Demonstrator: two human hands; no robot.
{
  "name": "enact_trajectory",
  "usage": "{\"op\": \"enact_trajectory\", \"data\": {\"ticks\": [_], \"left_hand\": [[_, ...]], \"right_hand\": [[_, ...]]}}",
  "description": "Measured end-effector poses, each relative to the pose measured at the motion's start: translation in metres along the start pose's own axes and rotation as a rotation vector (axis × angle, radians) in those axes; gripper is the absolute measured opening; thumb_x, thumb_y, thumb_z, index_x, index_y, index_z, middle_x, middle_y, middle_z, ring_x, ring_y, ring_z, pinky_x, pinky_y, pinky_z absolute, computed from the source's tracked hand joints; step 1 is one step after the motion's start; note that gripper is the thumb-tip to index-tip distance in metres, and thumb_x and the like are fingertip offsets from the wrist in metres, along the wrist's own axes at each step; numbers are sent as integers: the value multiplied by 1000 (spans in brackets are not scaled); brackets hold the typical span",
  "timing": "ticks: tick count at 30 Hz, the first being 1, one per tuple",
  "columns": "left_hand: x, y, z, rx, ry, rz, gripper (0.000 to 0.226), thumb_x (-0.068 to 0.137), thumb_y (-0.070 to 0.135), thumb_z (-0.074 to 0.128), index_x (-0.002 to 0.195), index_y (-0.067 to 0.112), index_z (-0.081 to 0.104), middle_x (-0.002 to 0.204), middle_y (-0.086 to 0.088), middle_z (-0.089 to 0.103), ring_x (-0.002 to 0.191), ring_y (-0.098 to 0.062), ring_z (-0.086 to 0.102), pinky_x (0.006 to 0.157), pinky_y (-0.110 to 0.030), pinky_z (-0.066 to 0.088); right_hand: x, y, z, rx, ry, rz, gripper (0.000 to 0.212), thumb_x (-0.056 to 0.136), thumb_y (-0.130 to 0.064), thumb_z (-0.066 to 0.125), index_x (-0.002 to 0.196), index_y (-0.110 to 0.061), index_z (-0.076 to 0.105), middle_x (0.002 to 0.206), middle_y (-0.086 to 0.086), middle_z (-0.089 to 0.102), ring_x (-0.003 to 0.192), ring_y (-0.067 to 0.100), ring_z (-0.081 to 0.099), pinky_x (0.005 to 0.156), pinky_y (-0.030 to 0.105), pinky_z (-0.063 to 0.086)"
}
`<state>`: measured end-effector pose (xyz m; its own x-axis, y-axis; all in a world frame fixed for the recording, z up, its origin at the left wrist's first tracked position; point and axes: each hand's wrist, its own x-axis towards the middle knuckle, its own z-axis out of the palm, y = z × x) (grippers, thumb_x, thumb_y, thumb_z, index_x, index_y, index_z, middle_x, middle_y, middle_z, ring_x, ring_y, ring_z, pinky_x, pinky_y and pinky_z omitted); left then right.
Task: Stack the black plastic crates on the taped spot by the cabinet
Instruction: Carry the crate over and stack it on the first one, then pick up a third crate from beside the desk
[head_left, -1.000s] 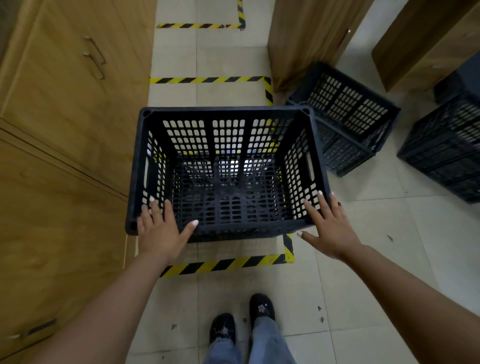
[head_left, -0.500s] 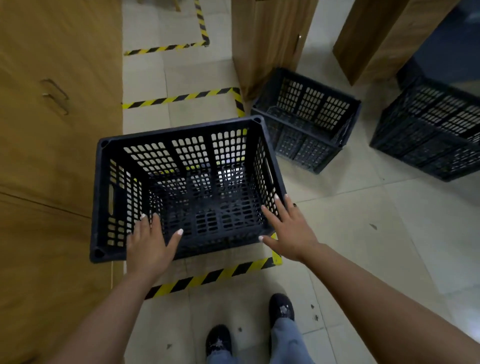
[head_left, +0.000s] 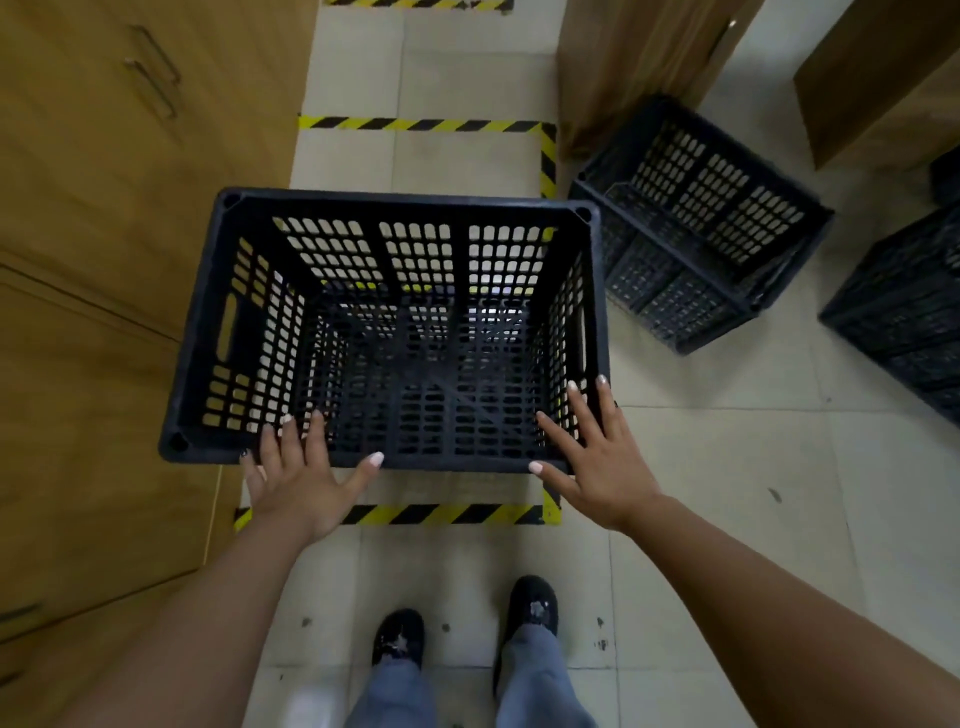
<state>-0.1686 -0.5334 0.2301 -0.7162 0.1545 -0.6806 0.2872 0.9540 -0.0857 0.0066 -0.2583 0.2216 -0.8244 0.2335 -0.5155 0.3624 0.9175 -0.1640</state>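
Single head-worn wide-angle view, aimed steeply down and forward at close range over the floor (head_left: 727, 519), shoes (head_left: 530, 605) at bottom edge; far corners apparently distorted

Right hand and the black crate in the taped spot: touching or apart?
Touching. The head view shows the right hand with straight fingers pressed on the black crate at its near right corner.

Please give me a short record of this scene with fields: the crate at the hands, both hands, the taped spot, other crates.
crate: black crate, empty, upright, over the taped spot beside the cabinet
left hand: fingers straight, on the near rim
right hand: fingers straight, at the near right corner
other crates: second crate on its side to the right; third crate at the right edge
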Motion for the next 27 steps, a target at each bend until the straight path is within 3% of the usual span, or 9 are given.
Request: {"op": "enact_trajectory", "data": {"ticks": [8,15,21,27], "left_hand": [[2,-1,-1,11,-18,2,106,68,87,1,149,23,-21,160,-8,-17,144,-30,-24,114,-52,-15],[-3,0,-7,10,-22,31,103,72,84,1,149,19,-21,160,-9,-17,145,-28,-23,115,-52,-11],[-17,30,-36,-28,186,201,98,79,76,6,151,13,-13,162,-7,-10,148,-24,-13,119,-46,-2],[-21,122,-103,-68,274,369,96,83,74,14,152,12,-11,161,-7,-11,148,-23,-11,120,-44,1]], "right_hand": [[4,2,0,-28,-43,1,73,85,-77,9,150,-42,5,152,-4,-25,130,26,-48,112,45,-16],[0,-5,-10,11,-66,56,74,81,-76,2,143,-40,-17,154,2,-31,133,25,-44,113,43,-18],[-5,4,-48,128,104,46,70,86,-70,10,144,-40,-15,155,1,-28,139,19,-36,113,34,-17],[-10,58,-99,144,241,103,78,83,-70,4,151,-32,-2,152,1,-27,140,17,-31,115,34,-11]]}}
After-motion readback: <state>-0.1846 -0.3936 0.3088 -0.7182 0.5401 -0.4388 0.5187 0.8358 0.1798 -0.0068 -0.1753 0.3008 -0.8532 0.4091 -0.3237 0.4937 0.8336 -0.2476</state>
